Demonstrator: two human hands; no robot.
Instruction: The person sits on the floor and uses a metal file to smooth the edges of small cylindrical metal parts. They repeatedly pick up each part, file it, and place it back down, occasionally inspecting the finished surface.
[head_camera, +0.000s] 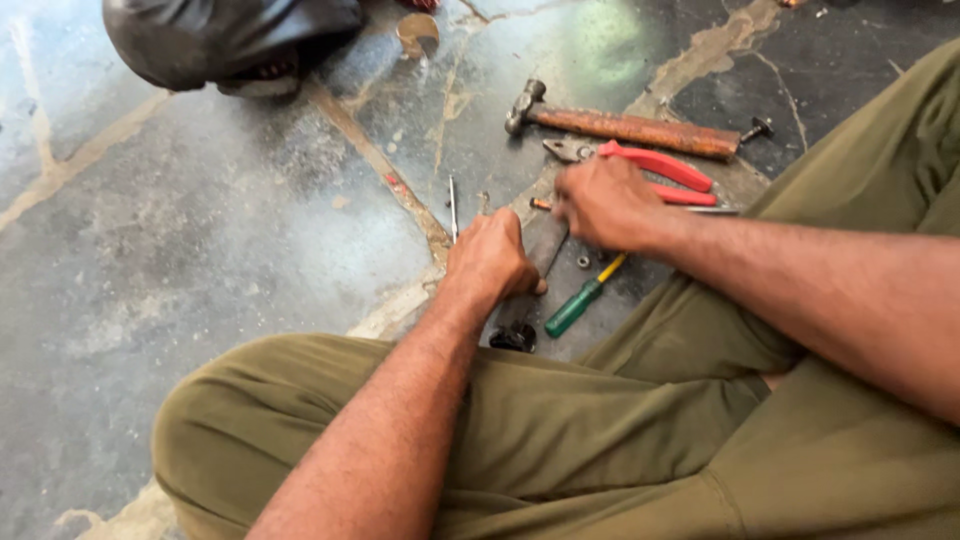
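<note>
Down on the floor (200, 250) | left hand (490, 258) clamped on dark flat metal piece (545, 250), long axis toward knees | right hand (608, 203) curled at its far end, grip hidden | green screwdriver (580, 300) just beside | hammer (625, 125), red pliers (665, 165) beyond.

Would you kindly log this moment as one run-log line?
left hand: grips dark metal part on floor | right hand: over part's far end, grip unclear | nearby: green screwdriver, red pliers, hammer
</note>
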